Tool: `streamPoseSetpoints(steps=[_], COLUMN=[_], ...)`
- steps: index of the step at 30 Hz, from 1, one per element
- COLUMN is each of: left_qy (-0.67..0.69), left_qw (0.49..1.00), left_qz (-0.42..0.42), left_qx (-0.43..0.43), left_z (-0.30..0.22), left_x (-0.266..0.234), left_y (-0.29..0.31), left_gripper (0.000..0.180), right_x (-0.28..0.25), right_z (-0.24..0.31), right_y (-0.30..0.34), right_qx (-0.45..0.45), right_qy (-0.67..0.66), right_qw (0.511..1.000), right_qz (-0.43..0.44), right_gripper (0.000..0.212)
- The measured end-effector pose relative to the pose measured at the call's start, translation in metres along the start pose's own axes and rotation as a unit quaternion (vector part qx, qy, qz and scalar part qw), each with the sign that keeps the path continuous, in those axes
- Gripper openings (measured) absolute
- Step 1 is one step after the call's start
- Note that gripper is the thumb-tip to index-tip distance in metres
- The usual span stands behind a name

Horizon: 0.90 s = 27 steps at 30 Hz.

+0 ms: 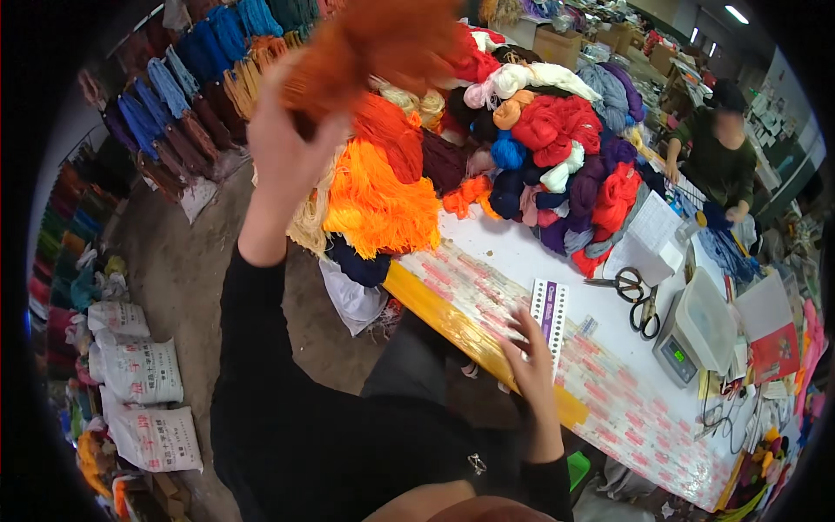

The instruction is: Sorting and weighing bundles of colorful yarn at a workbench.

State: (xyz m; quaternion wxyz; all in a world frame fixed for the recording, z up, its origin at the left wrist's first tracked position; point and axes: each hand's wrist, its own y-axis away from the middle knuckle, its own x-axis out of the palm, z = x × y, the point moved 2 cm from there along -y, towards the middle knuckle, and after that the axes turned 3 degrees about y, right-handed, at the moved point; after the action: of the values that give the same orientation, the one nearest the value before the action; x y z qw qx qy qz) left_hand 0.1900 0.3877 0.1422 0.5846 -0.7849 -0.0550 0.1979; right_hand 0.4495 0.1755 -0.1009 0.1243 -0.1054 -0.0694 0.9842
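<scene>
My left hand (291,143) is raised at the upper left, closed on a hank of rust-orange yarn (383,43) that is smeared by motion. Below that hank, bright orange yarn (378,196) hangs over the table's left end. Over the front edge of the table, my right hand (532,355) is held with its fingers apart and nothing in them. Just beyond these fingers lies a white card with a purple stripe and rows of holes (550,304).
A large heap of mixed yarn (557,130) covers the table's far side. Black-handled scissors (628,283) lie near a digital scale (683,348) with a clear tub. A person (718,157) works at the far right. White sacks (143,370) stand on the floor at left, below hanging yarn (204,52).
</scene>
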Motion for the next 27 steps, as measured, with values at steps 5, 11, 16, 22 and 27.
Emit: streamPoseSetpoints(steps=[5, 11, 16, 22, 27], left_qy=[0.204, -0.245, -0.360, -0.291, -0.255], left_qw=[0.838, 0.963, 0.874, 0.948, 0.913], left_qz=[0.504, 0.108, 0.239, -0.120, -0.280], left_qx=[-0.034, 0.029, -0.222, -0.053, 0.153], left_z=[-0.019, 0.234, 0.268, 0.228, 0.102], left_x=[0.046, 0.122, 0.142, 0.095, -0.020], left_y=[-0.004, -0.058, -0.053, -0.049, -0.009], left_gripper=[0.047, 0.048, 0.062, 0.030, 0.054], right_x=[0.070, 0.110, 0.097, 0.078, 0.077], right_z=[0.056, 0.039, 0.032, 0.029, 0.045], right_y=[-0.041, -0.017, -0.001, 0.010, 0.002], right_qx=[-0.007, 0.165, 0.172, 0.086, 0.006], right_qy=[-0.304, -0.462, -0.410, -0.307, 0.117], right_qw=[0.952, 0.860, 0.873, 0.925, 0.989], right_qz=[0.028, 0.142, 0.201, 0.206, 0.089], right_gripper=[0.062, 0.036, 0.044, 0.044, 0.056])
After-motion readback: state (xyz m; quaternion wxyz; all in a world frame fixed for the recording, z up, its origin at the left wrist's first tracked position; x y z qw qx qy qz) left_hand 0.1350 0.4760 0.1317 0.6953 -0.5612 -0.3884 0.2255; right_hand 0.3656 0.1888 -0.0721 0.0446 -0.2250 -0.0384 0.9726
